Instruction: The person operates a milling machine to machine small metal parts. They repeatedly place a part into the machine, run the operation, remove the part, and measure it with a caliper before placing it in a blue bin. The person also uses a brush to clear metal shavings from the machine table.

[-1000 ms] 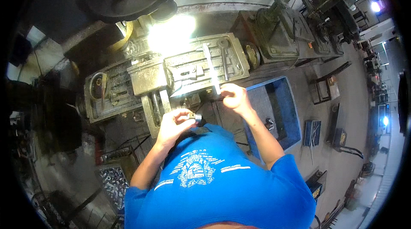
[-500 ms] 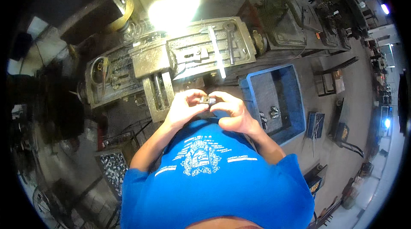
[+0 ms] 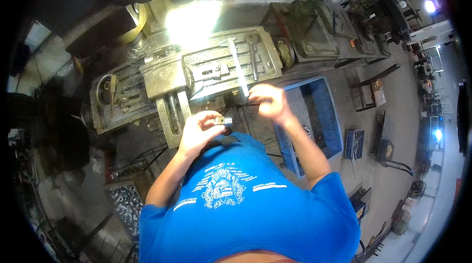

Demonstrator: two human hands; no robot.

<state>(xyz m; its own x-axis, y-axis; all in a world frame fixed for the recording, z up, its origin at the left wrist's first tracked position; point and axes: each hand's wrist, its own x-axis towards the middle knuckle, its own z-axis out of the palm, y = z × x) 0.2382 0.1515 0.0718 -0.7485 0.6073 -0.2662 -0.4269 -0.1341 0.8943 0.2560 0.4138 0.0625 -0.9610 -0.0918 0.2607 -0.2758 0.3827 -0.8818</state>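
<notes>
My left hand (image 3: 197,132) pinches a small shiny metal block with a round hole (image 3: 223,121) between thumb and fingers, just in front of my blue shirt. Up and to the right, my right hand (image 3: 271,103) is at the near end of a long silver tool that looks like a caliper (image 3: 238,66). Its fingers are bent and somewhat blurred, so whether they grip that end is unclear. The silver tool lies across the slotted machine table (image 3: 268,49), overhanging its front edge. Beside it lies a dark wrench (image 3: 252,59).
A vise-like block (image 3: 164,73) and clamp pieces (image 3: 211,72) sit on the machine table, under a bright lamp. A blue bin (image 3: 336,135) stands below my right arm. At lower left is a box of small metal parts (image 3: 125,206). A handwheel (image 3: 105,90) sticks up at left.
My right hand has let go of the metal block and moved up and right to the silver tool's near end. The left hand keeps the block. The whole view has shifted slightly.
</notes>
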